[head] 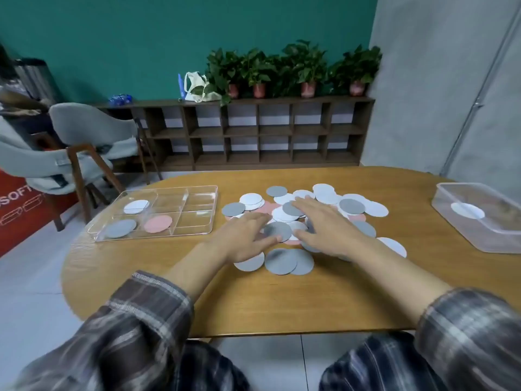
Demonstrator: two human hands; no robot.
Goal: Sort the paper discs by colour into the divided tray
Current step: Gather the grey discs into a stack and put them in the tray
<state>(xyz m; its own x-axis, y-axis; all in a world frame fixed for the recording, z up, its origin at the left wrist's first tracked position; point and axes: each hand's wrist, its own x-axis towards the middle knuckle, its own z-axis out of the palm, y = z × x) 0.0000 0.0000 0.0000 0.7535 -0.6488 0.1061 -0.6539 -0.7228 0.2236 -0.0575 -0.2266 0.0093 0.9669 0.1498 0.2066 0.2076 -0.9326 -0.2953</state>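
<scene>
A loose heap of grey, white and pink paper discs (pixel 351 206) covers the middle of the wooden table (pixel 253 300). My left hand (pixel 244 238) lies flat on the heap's near left side, fingers straight, its thumb beside a grey disc (pixel 277 231). My right hand (pixel 324 224) lies flat across the heap's middle with fingers spread. The clear divided tray (pixel 197 190) sits to the left. It holds a white disc (pixel 136 206) in a far compartment, a grey disc (pixel 119 228) and a pink disc (pixel 158 223) in near compartments.
A clear plastic tub (pixel 479 235) with a white disc (pixel 468 211) inside stands at the table's right edge. Grey chairs (pixel 93 128) stand left of the table. A low dark shelf (pixel 253 131) with potted plants runs along the back wall.
</scene>
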